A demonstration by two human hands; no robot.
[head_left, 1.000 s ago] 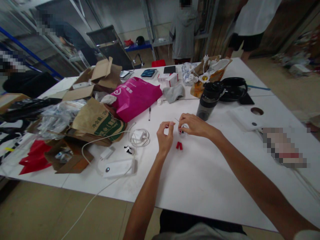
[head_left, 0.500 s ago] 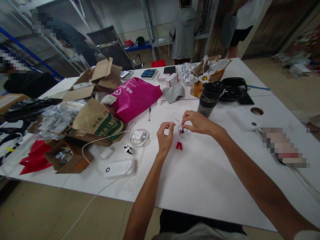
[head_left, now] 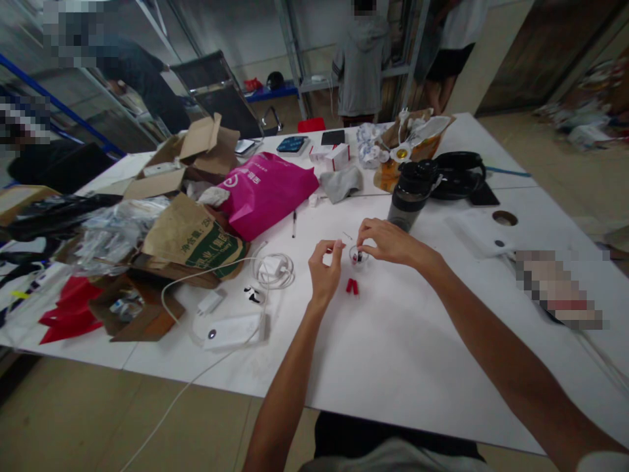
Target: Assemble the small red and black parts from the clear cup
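Note:
Over the middle of the white table (head_left: 373,354), my left hand (head_left: 324,269) pinches with thumb and forefinger. Whatever it grips is too small to make out. Opposite it, my right hand (head_left: 386,241) has its fingertips pressed together at the edge of a small clear round thing (head_left: 358,255) with dark and red bits in it. I cannot tell its kind. A thin bent wire-like piece (head_left: 347,235) shows between the hands. Two small red cylinders (head_left: 352,286) lie side by side just below them. Behind my right hand stands a dark drink bottle (head_left: 409,196).
A magenta bag (head_left: 270,190), cardboard boxes (head_left: 209,147) and a white coiled cable (head_left: 275,270) crowd the left. Near them are a white power bank (head_left: 233,331) and a pen (head_left: 294,224). A tape roll (head_left: 505,218) and a phone-like object (head_left: 560,288) lie right. Several people stand beyond.
My hands stay almost exactly where they were, in the same pinching poses. In the background, the people at the far left and far right have shifted a little.

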